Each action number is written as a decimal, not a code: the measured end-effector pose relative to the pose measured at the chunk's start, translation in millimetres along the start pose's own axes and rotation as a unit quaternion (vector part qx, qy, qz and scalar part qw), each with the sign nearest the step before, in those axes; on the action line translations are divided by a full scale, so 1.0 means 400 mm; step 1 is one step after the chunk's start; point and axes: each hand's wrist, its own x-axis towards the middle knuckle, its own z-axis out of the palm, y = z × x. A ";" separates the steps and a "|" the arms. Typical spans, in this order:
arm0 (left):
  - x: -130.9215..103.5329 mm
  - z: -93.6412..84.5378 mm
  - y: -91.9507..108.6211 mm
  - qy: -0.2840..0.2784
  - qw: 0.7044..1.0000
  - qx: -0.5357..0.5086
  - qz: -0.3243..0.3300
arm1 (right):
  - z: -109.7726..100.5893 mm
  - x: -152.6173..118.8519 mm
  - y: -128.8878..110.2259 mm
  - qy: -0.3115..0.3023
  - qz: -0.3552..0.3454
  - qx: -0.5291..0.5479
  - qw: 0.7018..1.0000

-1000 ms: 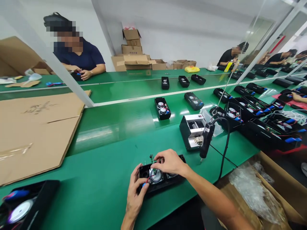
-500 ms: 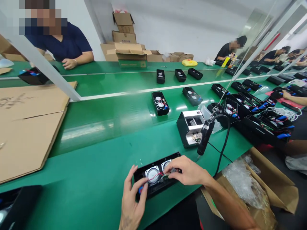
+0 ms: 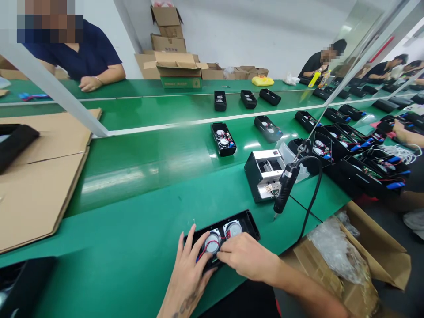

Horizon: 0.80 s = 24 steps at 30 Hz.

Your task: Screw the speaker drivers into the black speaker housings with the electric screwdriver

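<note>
A black speaker housing point(image 3: 250, 221) lies at a slant on the green bench before me, its inside facing up. Two round silver-rimmed speakers, a left one point(image 3: 212, 243) and a right one point(image 3: 233, 228), sit inside with red wires point(image 3: 228, 234) running over them. My left hand point(image 3: 190, 265) spans the housing's left end, fingers over its far wall and thumb near the wires. Closed fingers of my right hand point(image 3: 247, 256) reach into the near side, on a small green circuit board point(image 3: 216, 260) that is mostly covered.
An electric screwdriver point(image 3: 285, 187) hangs right of the housing, by a black-and-silver machine point(image 3: 265, 174). Several speaker housings point(image 3: 364, 172) crowd the right. Flattened cardboard point(image 3: 43, 190) lies left; an open carton point(image 3: 351, 251) stands lower right. Across the belt sits a person point(image 3: 99, 53).
My right hand has moved left and nearer with the circuit board, uncovering the right speaker. My left fingers have spread further over the housing. Another black housing now shows above the cardboard at left.
</note>
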 end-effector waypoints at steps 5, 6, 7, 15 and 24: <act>0.010 -0.016 -0.010 -0.021 0.999 0.019 0.045 | 0.003 -0.014 -0.011 -0.013 0.029 0.050 0.998; 0.011 -0.019 -0.015 -0.029 0.997 0.032 0.060 | 0.012 -0.016 -0.017 -0.003 0.039 0.053 0.998; 0.012 -0.021 -0.019 -0.037 0.995 0.046 0.076 | 0.023 -0.017 -0.023 0.006 0.050 0.053 0.997; 0.007 -0.011 -0.047 -0.076 0.992 0.065 0.082 | 0.029 0.017 0.000 0.015 0.051 0.061 0.997; 0.188 -0.064 -0.136 -0.264 0.946 -0.176 -0.073 | -0.111 0.116 0.098 -0.046 0.052 0.141 0.988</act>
